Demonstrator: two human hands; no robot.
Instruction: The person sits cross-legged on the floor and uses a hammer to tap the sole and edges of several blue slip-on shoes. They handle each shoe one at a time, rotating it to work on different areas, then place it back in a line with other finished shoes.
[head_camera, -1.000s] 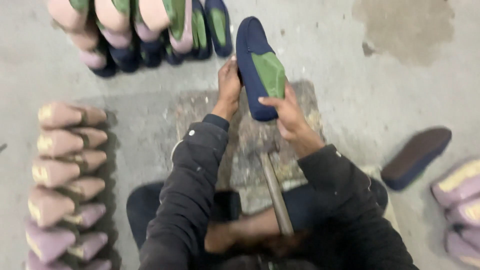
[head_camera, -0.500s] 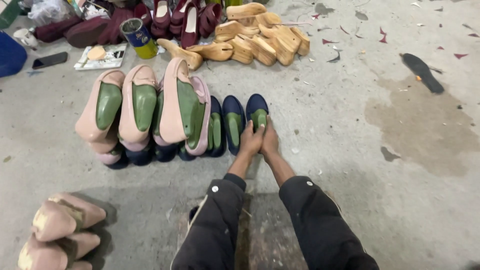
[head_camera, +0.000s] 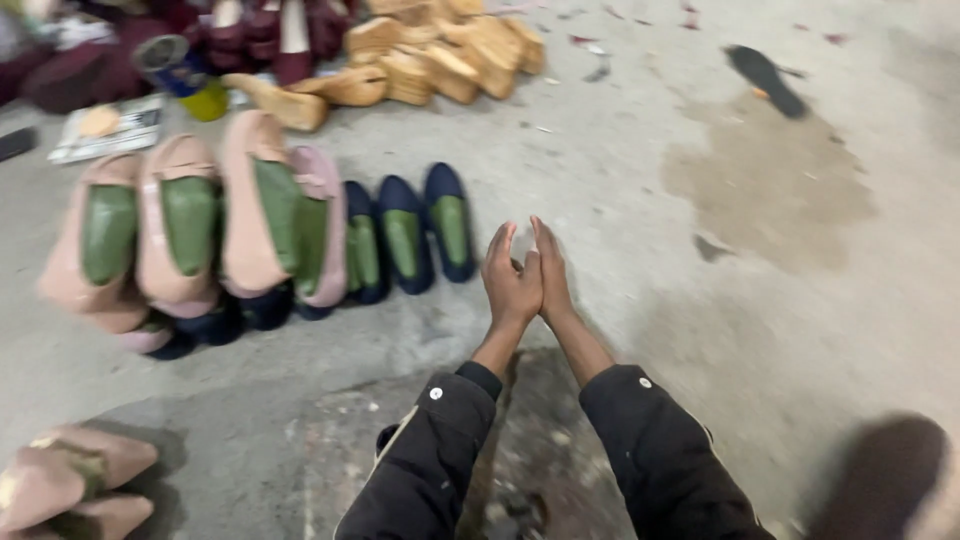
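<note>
Concrete workshop floor (head_camera: 620, 210). Left hand (head_camera: 510, 285), right hand (head_camera: 553, 275) pressed palm to palm, holding nothing. Nearest navy shoe (head_camera: 449, 222) just left-forward, left hand closer, long axis pointing away.

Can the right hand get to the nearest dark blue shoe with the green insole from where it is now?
Probably yes: the right hand is empty, and only bare floor separates it from the dark blue shoe with the green insole.

three navy shoes (head_camera: 405, 235), four pink shoes (head_camera: 185, 225), two hands (head_camera: 528, 280).
</note>
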